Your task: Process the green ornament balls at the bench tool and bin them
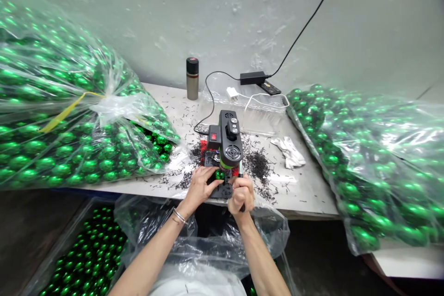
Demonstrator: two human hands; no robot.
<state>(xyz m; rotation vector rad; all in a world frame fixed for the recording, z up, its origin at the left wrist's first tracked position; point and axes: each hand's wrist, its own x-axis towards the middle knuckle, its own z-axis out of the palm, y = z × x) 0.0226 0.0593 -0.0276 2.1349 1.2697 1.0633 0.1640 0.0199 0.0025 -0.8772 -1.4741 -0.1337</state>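
Note:
A small black bench drill press stands near the front edge of the table. My left hand pinches a shiny green bauble between thumb and fingers, low under the machine's head. The bauble's underside and the tool tip are hidden. On the right side, my right hand is wrapped round the machine's lever. Red parts show beside the machine's base. Small black shavings lie in heaps on both sides of it.
Clear bags of green baubles bulge at left and right. A bottle, power adapter, white charger and white glove lie or stand on the table. An open bag of baubles is below left.

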